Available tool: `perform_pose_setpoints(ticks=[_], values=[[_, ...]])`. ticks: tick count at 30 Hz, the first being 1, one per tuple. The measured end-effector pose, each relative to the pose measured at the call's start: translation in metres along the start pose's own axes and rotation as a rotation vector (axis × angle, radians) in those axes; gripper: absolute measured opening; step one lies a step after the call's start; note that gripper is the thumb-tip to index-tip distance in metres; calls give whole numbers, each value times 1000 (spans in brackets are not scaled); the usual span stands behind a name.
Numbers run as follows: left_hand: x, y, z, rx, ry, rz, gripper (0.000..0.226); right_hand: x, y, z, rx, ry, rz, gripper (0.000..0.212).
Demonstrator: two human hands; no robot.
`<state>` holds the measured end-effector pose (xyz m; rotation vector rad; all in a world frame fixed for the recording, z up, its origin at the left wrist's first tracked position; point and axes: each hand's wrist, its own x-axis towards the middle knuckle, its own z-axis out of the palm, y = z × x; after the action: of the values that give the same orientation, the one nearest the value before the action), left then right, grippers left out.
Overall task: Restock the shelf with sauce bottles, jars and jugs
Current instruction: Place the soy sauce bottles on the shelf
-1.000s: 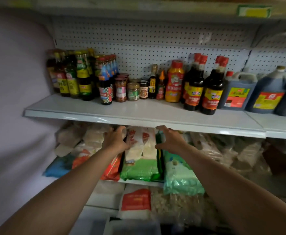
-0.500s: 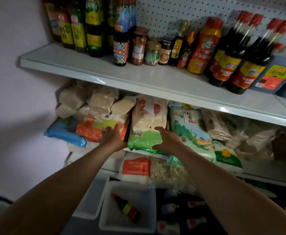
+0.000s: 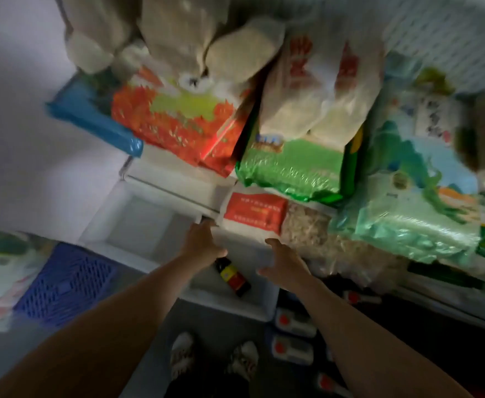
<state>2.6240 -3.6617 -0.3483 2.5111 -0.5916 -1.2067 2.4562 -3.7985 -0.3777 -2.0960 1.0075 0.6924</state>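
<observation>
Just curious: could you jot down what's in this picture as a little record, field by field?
setting: shop shelving seen from above, picture blurred
left hand: empty, reaching down over the white bin
right hand: empty, fingers spread, over the same bin
in the bin: one dark bottle with a yellow and red label, lying on its side
shelf above: bagged goods, among them a green bag and an orange bag
floor: blue crate

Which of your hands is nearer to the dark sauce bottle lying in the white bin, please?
Left. The left hand hangs just above the sauce bottle's upper end, nearly overlapping it; the right hand is off to the bottle's right, clearly apart.
</observation>
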Motion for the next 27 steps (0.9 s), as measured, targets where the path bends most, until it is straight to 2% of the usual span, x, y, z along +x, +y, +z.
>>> perform_pose_setpoints(ticks=[5,8,11,14,19,21,27], values=[[72,-71,91,-83,-99,-86,69,78,48,111,63,-62,77,85],[126,-117,147,-167,-137,-171,73,125,76,168,85,-89,124,71],[179,-156,202,-294,-137,-255,67,173,105,219,131,-121,142,64],[229,-184,251,-378,-65,-310,56,219,131,261,179,-96,157,59],[297,-204,313,-369,-31,-320,57,284,162,315,244,-64,171,63],[319,-208,332,-435,6,-356,57,303,169,335,243,-58,173,65],[359,-220,369,-726,49,-425,55,331,185,370,203,-2,165,88]])
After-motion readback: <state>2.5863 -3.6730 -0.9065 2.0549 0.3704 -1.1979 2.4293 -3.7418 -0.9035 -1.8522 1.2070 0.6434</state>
